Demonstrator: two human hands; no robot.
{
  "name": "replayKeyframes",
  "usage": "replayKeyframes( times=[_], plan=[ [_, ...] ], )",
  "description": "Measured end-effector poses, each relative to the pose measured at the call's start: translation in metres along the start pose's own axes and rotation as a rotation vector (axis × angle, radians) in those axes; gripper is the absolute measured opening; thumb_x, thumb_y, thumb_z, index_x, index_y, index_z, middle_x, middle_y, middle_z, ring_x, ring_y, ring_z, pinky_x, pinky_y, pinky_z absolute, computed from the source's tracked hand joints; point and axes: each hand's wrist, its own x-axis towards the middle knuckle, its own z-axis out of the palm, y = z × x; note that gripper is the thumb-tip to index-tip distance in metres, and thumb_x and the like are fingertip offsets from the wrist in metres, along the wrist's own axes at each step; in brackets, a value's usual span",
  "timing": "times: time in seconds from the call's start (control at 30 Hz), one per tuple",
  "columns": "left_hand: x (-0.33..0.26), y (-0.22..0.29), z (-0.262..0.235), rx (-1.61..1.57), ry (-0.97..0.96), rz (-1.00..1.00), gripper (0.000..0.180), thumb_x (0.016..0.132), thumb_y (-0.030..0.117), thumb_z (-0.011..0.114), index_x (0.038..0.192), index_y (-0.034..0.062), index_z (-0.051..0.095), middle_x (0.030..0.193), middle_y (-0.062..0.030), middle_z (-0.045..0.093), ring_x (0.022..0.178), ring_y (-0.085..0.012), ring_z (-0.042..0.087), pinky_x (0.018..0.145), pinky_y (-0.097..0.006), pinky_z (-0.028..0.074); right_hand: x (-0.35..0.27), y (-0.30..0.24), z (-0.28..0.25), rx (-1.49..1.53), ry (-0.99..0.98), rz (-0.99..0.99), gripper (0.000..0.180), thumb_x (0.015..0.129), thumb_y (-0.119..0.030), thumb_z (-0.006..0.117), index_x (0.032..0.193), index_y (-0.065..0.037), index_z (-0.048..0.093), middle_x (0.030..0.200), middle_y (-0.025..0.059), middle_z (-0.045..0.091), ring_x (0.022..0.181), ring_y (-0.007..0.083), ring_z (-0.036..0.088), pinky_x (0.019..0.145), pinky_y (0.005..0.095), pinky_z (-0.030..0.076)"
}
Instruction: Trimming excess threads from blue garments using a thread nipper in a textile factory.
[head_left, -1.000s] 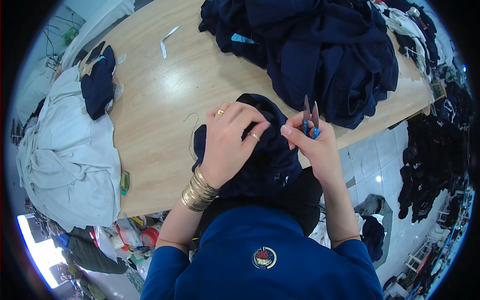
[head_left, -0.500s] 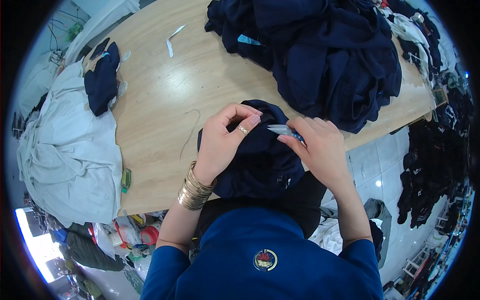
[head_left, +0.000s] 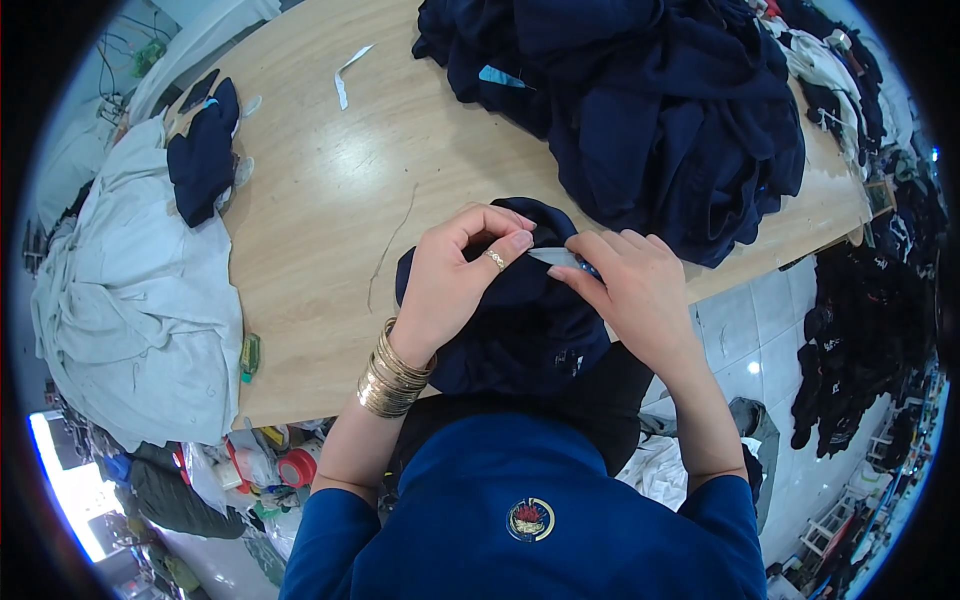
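A dark navy garment lies bunched at the near edge of a wooden table. My left hand, with a ring and several gold bangles at the wrist, pinches a fold of this garment. My right hand holds small thread snips with a blue handle, their blades pointing left at the pinched fold next to my left fingertips.
A big heap of dark navy clothes fills the table's far right. A grey-white cloth pile with a navy piece on it lies at the left. A white scrap lies far back. More dark clothes hang at right.
My right hand has tipped the snips from upright down to level and brought them left to the fold. My left hand shifted slightly on the garment.
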Motion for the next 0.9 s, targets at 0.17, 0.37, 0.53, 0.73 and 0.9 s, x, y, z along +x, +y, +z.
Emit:
replayKeyframes(
  times=[0.17,0.37,0.53,0.73,0.9],
  plan=[
    [-0.001,0.002,0.002,0.007,-0.001,-0.031,0.011,0.085,0.01,0.063,0.09,-0.0001,0.064,0.095,-0.0047,0.065,0.082,-0.0093,0.059,0.077,-0.023,0.046,-0.002,0.002,0.0,0.004,0.003,-0.005,0.027,0.083,-0.037,0.062,0.084,-0.011,0.057,0.063,0.0023,0.051,0.064,0.0177,0.054,0.059,0.0309,0.039],
    [-0.005,0.004,-0.002,-0.009,-0.001,-0.019,0.01,0.087,0.009,0.061,0.091,0.0,0.062,0.097,-0.0045,0.064,0.082,-0.0076,0.057,0.078,-0.021,0.045,0.0,0.0,0.0,0.016,-0.047,-0.02,0.026,0.083,-0.036,0.062,0.084,-0.01,0.057,0.064,0.0031,0.052,0.063,0.0187,0.054,0.059,0.0313,0.039],
    [-0.032,-0.006,-0.07,0.11,0.223,-0.029,0.009,0.087,0.01,0.06,0.086,0.0013,0.058,0.082,-0.004,0.063,0.078,-0.0103,0.059,0.074,-0.023,0.046,-0.008,0.012,-0.023,0.295,-0.058,0.296,0.029,0.078,-0.029,0.07,0.094,-0.007,0.059,0.073,0.0093,0.058,0.067,0.0259,0.057,0.059,0.0328,0.044],
    [-0.123,-0.036,-0.185,1.698,0.375,-0.036,0.017,0.09,0.02,0.058,0.093,0.0035,0.056,0.083,-0.0065,0.063,0.075,-0.0148,0.06,0.071,-0.028,0.047,-0.039,0.046,-0.021,0.487,-0.058,0.471,0.024,0.08,-0.017,0.068,0.099,-0.006,0.06,0.085,0.0074,0.063,0.071,0.0171,0.057,0.066,0.0293,0.046],
    [-0.12,-0.053,-0.134,0.52,0.173,-0.392,0.03,0.09,0.028,0.057,0.107,0.0019,0.057,0.091,-0.0093,0.065,0.08,-0.0145,0.06,0.072,-0.027,0.047,-0.023,-0.014,0.032,0.657,-0.201,0.188,0.025,0.077,-0.011,0.07,0.1,-0.007,0.062,0.085,0.0077,0.061,0.075,0.0202,0.06,0.068,0.0285,0.047]
  ],
)
